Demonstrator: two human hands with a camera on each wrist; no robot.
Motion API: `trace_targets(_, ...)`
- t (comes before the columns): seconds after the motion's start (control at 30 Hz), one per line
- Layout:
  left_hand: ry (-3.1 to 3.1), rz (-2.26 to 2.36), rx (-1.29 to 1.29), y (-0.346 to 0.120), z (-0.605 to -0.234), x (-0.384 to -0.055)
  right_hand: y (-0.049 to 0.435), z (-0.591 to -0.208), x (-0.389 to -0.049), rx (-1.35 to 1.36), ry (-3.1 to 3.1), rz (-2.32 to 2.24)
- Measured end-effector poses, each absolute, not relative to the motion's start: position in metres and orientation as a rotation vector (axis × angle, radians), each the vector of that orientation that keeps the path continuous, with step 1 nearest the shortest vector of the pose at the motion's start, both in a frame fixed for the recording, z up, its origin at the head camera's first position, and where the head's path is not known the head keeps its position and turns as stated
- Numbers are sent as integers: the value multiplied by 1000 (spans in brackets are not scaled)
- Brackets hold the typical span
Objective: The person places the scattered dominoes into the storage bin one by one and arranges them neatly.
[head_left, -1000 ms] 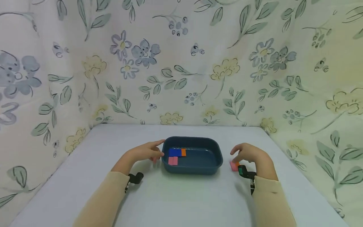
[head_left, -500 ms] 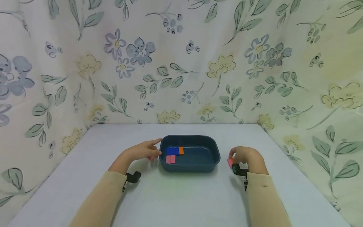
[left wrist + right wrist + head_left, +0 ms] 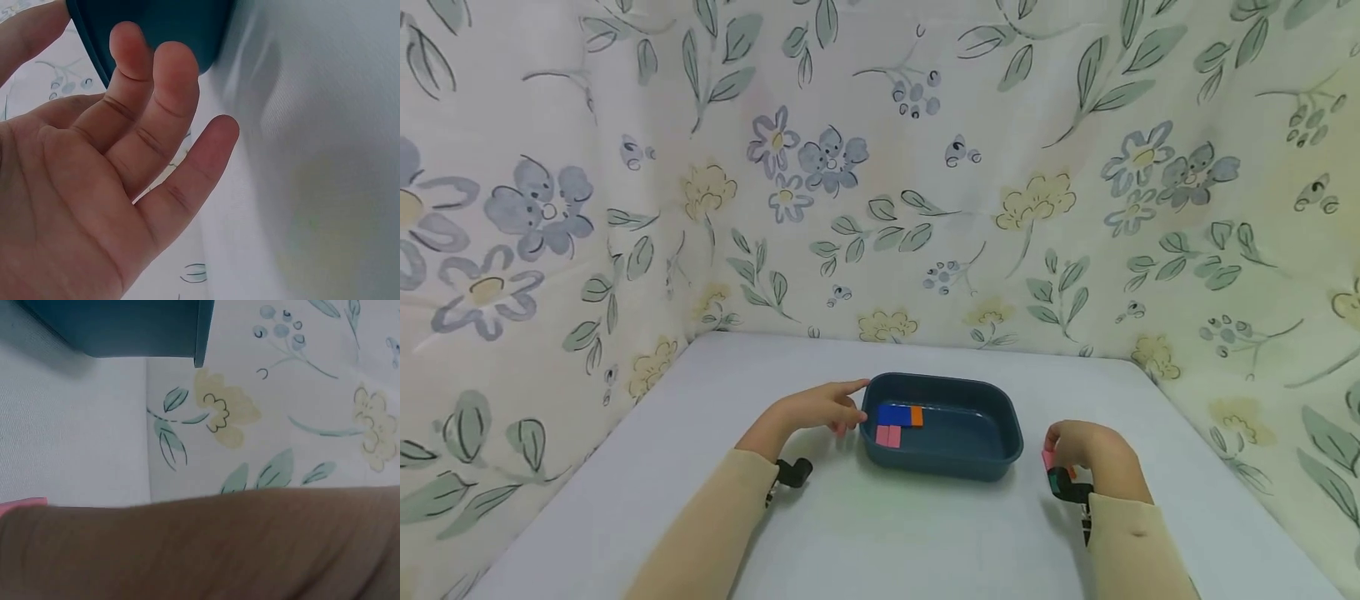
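A dark blue-green tray (image 3: 940, 463) stands mid-table. Inside, at its left end, lie blue pieces (image 3: 895, 415), an orange piece (image 3: 917, 416) and two pink pieces (image 3: 888, 436). My left hand (image 3: 818, 408) is at the tray's left side, its index finger touching the rim; in the left wrist view the other fingers are spread and loosely bent. Right of the tray my right hand (image 3: 1090, 446) pinches a pink piece (image 3: 1048, 457), mostly covered by the fingers. Its edge (image 3: 24, 503) also shows in the right wrist view. An orange piece (image 3: 1072, 472) peeks out under that hand.
A white table (image 3: 887, 533) carries everything. Behind it and at both sides hangs a flowered cloth (image 3: 880, 167). A small black device (image 3: 793, 473) sits at the left wrist, another (image 3: 1067, 486) at the right.
My right fingers have come down and closed on the pink piece, which now shows apart from the orange one. The left hand keeps its place at the tray. The head view has shifted.
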State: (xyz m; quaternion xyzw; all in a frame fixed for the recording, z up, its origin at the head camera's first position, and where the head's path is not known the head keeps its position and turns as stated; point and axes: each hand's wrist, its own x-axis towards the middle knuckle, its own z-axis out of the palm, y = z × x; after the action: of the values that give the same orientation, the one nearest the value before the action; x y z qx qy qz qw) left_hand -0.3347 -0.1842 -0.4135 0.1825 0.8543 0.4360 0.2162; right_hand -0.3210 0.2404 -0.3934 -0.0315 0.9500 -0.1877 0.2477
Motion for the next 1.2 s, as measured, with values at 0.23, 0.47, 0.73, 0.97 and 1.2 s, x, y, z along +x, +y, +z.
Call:
trace_targets(0.23, 2367, 1210, 523, -182, -416, -333, 245, -380, -318, -100, 2722, -512)
trace_targets(0.47, 2362, 1199, 525, -183, -414, -330, 238, -354, -309, -158, 2810, -542)
trace_targets(0.73, 2358, 1190, 518, -178, -408, -331, 218, -334, -298, -221, 2873, -530)
trace_targets(0.97, 2358, 1182, 539, -177, -408, -336, 199, -337, -301, -341, 3027, -495)
trace_targets(1.2, 2358, 1204, 513, -181, -411, -334, 162, -349, -308, -582, 3110, -439)
